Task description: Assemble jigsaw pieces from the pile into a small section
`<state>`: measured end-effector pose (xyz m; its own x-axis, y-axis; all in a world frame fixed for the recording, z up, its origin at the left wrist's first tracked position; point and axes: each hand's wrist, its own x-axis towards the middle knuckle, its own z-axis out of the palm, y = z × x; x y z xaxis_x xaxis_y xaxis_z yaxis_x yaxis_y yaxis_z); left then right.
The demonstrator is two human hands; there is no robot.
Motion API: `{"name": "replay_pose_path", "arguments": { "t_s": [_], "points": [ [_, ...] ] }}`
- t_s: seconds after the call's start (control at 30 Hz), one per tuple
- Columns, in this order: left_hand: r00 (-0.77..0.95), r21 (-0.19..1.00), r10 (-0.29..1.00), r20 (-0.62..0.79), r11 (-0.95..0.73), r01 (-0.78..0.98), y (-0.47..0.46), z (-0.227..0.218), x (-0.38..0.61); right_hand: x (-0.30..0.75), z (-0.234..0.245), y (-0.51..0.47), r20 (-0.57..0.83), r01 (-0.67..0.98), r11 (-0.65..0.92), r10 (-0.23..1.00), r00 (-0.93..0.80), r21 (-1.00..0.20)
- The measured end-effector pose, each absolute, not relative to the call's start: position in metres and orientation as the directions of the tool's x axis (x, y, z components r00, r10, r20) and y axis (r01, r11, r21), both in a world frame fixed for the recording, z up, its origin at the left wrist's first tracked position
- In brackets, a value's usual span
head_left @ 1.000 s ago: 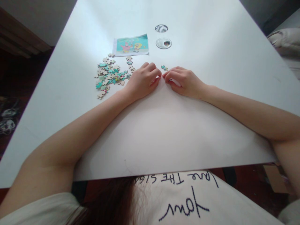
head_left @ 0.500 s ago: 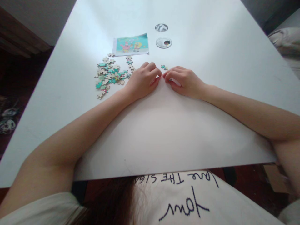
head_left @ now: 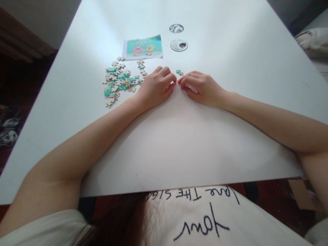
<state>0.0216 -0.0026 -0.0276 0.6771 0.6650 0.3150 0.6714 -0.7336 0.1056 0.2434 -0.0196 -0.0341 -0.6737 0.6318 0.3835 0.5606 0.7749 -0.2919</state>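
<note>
My left hand (head_left: 158, 83) rests on the table with thumb and fingertips pinched together. Whatever is between them is too small or hidden to make out. Facing it, almost fingertip to fingertip, my right hand (head_left: 201, 87) is also closed in a pinch. A bit of a puzzle piece (head_left: 186, 85) shows between its curled fingers and thumb. Just beyond the right fingertips lie small joined puzzle pieces (head_left: 179, 72) in teal and yellow. Left of my left hand spreads a loose pile of jigsaw pieces (head_left: 119, 82), some teal side up, others showing plain backs.
A picture sheet (head_left: 145, 47) with cartoon figures on teal lies behind the pile. Two round, silvery, disc-like items (head_left: 176, 28) (head_left: 175, 45) sit farther back on the white table (head_left: 184, 147). Cables (head_left: 9, 131) are on the floor at left.
The view has tilted very slightly, so things on the table appear a little higher. Both hands keep their pinched pose in nearly the same spot.
</note>
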Motion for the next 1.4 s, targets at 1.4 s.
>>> {"name": "replay_pose_path", "arguments": {
  "t_s": [1.4],
  "points": [
    [0.674, 0.140, 0.655, 0.340, -0.745, 0.653, -0.0035, -0.0261, 0.0210, 0.2413, -0.0364, -0.0196, 0.403, 0.566, 0.758, 0.652, -0.642, -0.324]
  ]
}}
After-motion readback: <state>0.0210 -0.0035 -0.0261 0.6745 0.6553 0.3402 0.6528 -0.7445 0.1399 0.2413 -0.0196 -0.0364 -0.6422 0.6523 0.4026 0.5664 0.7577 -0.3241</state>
